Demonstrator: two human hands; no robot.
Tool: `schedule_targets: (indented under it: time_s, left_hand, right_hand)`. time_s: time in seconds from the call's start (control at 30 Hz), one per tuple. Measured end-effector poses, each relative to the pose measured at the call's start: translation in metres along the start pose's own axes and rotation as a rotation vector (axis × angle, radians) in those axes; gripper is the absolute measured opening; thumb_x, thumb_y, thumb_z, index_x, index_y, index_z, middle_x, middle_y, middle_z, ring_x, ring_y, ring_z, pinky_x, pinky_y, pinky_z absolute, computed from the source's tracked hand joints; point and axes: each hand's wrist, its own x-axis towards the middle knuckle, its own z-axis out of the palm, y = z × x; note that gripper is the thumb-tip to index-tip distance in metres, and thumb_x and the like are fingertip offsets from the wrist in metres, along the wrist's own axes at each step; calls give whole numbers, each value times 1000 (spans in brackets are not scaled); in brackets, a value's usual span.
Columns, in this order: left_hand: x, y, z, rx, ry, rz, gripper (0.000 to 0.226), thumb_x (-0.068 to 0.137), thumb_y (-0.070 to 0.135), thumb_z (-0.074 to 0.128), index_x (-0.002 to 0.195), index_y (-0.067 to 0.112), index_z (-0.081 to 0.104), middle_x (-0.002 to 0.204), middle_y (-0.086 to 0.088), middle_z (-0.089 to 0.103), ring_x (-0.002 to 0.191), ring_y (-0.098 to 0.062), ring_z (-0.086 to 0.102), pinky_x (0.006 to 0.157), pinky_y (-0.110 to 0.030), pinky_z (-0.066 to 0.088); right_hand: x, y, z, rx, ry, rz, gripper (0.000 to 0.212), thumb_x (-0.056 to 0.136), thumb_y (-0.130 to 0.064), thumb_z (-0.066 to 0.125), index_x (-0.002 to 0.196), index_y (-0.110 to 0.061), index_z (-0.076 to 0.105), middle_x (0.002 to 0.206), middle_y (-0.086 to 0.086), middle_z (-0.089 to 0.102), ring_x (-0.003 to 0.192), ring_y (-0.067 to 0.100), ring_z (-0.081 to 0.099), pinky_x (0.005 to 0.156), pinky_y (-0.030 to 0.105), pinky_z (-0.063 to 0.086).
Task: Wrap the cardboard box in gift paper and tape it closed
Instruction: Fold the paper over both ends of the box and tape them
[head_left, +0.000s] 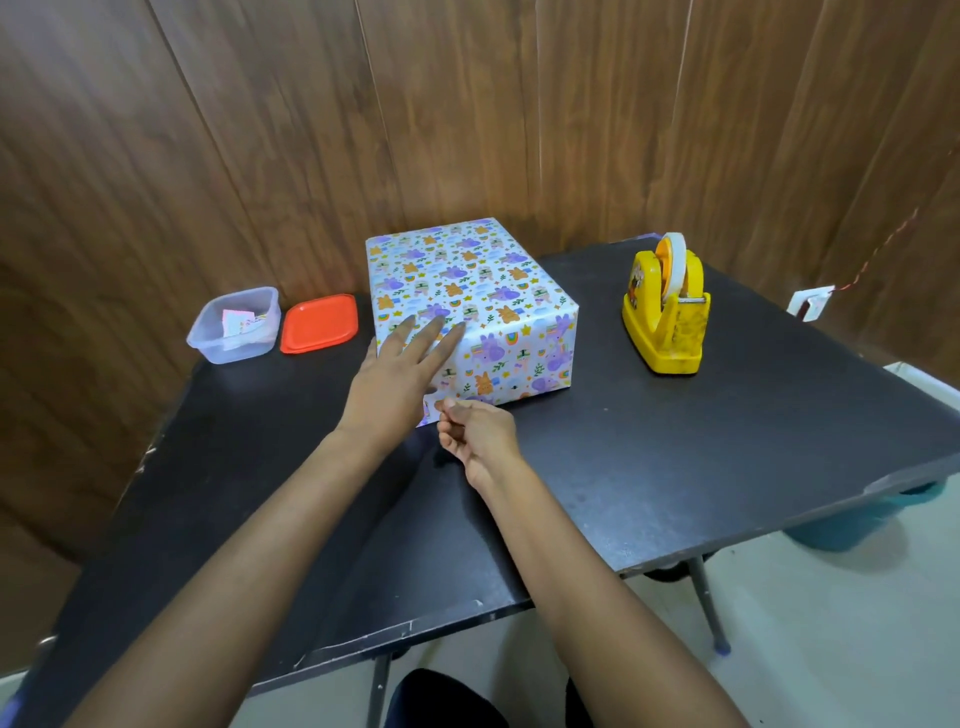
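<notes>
Cardboard box (470, 306), already fully covered in gift paper printed with purple and orange animals, rainbows and stars, sits toward the back middle of the black counter (675, 467), its far end close to the wood-panelled wall (467, 104). My left hand (400, 374) lies flat and released on the box's near left corner, fingers (436, 332) spread across the top face and palm draped over the edge. My right hand (475, 428) is just below it at the bottom near corner of the box, fingers curled in with the thumb and fingertips pinched together against the paper's lower edge; whether a bit of tape or a paper flap is between them I cannot tell. Off to the right, well apart from the box, stands a yellow tape dispenser (667, 312) with a roll of pale tape (675, 262) mounted upright in it. To the left of the box, an orange-red lid (319, 323) lies flat on the counter, and just beside that a clear plastic container (234, 325) stands open with some small paper scraps inside. Both my forearms reach in from the near edge of the counter.
</notes>
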Motion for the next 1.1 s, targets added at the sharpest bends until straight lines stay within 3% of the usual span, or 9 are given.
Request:
schedule_targets:
  time_s: [0.23,0.4,0.57,0.67,0.8,0.97,1.03,1.1]
  left_hand:
    - [-1,-1,0,11,-6,11,85,85,3,58,150,30,10,156,3,20,143,-28,19,109,-51,29]
    - [-1,0,1,14,1,-8,89,84,0,58,150,32,6,157,5,17,144,-26,17,110,-51,30]
    - [-2,2,-2,10,-1,-11,87,85,2,57,150,31,8,157,4,18,144,-27,17,110,-51,29]
    - [-2,3,-3,-3,-10,-17,83,88,6,54,150,31,5,157,5,15,144,-26,14,112,-50,26]
    - [-2,4,-6,-16,-34,-20,83,89,12,55,149,32,3,158,5,13,145,-25,12,113,-49,23]
    - [-3,5,-7,-11,-52,-23,82,89,15,54,149,32,1,158,5,11,145,-24,10,114,-48,22]
    - [-2,5,-7,-6,-56,-26,82,89,16,55,149,32,2,158,5,11,145,-24,10,113,-49,23]
    - [-2,5,-7,-3,-62,-31,83,89,15,55,150,32,2,158,5,11,145,-24,10,113,-49,23]
  right_hand:
    - [1,3,17,26,85,-24,27,94,-2,52,69,-11,56,62,2,49,31,-1,42,40,12,35]
    - [-3,8,6,12,88,-6,21,94,-6,52,75,-10,59,63,0,49,50,6,45,44,13,39]
    - [-3,8,5,86,27,57,18,96,-9,51,80,-10,60,64,-2,49,54,7,45,48,16,41]
    - [2,8,10,121,35,82,21,96,-7,50,77,-11,59,60,-2,51,48,5,46,46,15,40]
    - [11,9,17,148,76,86,21,94,-4,52,74,-9,57,40,-7,53,32,1,46,39,14,39]
    - [19,8,17,68,112,72,28,92,4,49,68,-9,53,35,-9,50,26,1,41,40,16,37]
    - [20,8,17,36,116,76,23,92,5,48,74,-9,53,37,-7,51,25,3,40,37,14,35]
    - [23,8,18,7,138,69,15,91,6,46,95,-8,51,39,-6,53,24,5,38,34,11,33]
